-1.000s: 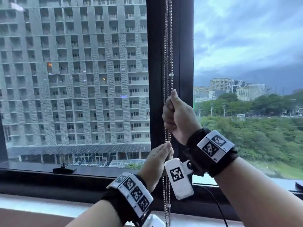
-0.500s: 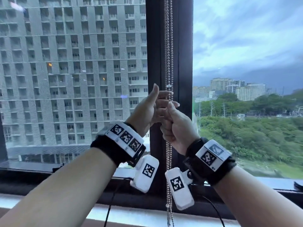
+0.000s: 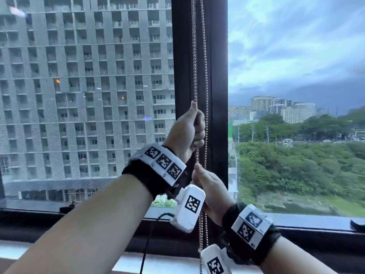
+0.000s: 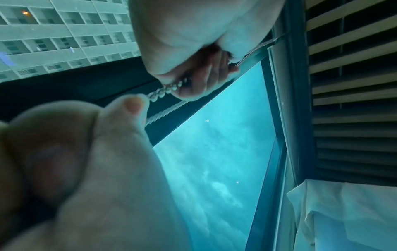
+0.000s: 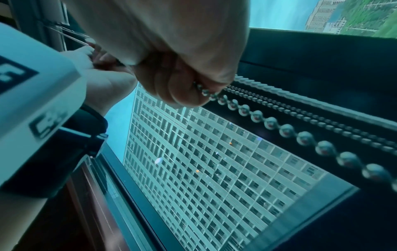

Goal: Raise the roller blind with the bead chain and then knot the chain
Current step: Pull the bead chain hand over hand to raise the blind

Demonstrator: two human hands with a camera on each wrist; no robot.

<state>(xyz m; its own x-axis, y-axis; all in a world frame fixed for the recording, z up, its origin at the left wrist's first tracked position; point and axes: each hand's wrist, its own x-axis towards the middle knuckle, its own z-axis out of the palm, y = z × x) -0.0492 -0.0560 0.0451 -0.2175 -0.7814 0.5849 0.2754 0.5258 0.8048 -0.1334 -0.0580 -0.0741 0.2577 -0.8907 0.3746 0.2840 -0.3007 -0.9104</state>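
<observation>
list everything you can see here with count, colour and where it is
bead chain: 1 loop, two silvery strands, hanging down the window post
window post: 1, black, between the two panes
apartment block: 1, grey, outside the left pane
trees: green, outside the right pane, low
distant towers: pale cluster, above the trees
sill: 1, dark, along the window bottom
wrist bands: 2, black with white tags
left hand: grips the left strand, higher
right hand: grips the chain, lower

Daylight through window (image 3: 296,76), overcast, soft. Head view sharp centre, smeared at 4 o'clock. Wrist views teal-cast, fisheye-warped; left wrist blurred at 8 o'clock.
</observation>
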